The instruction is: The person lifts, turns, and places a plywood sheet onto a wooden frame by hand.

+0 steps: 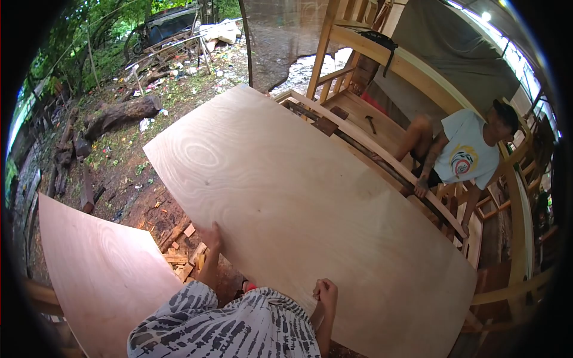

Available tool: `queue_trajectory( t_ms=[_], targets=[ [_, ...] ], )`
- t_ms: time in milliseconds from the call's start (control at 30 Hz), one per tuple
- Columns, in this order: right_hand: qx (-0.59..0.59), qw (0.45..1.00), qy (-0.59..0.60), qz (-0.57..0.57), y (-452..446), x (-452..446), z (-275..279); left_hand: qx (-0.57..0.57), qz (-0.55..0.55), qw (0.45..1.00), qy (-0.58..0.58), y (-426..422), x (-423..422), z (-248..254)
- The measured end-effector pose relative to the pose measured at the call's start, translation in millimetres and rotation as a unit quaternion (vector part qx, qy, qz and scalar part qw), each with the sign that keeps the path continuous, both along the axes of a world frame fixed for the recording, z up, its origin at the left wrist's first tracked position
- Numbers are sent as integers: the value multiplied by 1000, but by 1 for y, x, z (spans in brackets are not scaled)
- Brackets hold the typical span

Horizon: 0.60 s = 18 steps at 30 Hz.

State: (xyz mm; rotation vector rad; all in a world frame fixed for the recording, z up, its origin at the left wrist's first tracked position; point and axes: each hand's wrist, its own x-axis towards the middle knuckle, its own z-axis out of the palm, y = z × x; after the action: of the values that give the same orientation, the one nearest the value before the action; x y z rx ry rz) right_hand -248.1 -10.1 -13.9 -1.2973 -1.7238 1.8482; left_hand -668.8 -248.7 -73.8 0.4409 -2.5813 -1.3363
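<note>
A large pale plywood sheet (286, 197) lies in front of me, tilted across the view. At its near left edge my left hand (212, 235) grips the rim, with part of the fingers hidden at the edge. Over the sheet's lower middle, my right hand (325, 291) is closed with its fingers curled together; what it holds, if anything, is too small to make out. A second plywood sheet (107, 256) is at the lower left, beside my patterned shirt.
Beyond the large sheet, a co-worker (462, 146) sits with hands on a long wooden frame rail (382, 143). A hammer (370, 124) lies on boards behind it. Wood offcuts (185, 256) are on the ground between the sheets. A log (122, 116) lies farther left.
</note>
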Motion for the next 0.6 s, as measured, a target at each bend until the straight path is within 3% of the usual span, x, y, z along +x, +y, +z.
queue_trajectory(
  t_ms=[33,467,567,600],
  targets=[
    [-54,998,41,-15,4,1,-1,1,2,1000,0,1,0,3],
    [5,1000,-7,7,-6,-1,21,33,1,999,12,1,0,-3],
    [7,999,25,-29,-4,2,5,24,0,999,21,-1,1,-2],
    [-5,1000,24,16,-1,4,2,29,-1,999,18,0,1,-1]
  ],
)
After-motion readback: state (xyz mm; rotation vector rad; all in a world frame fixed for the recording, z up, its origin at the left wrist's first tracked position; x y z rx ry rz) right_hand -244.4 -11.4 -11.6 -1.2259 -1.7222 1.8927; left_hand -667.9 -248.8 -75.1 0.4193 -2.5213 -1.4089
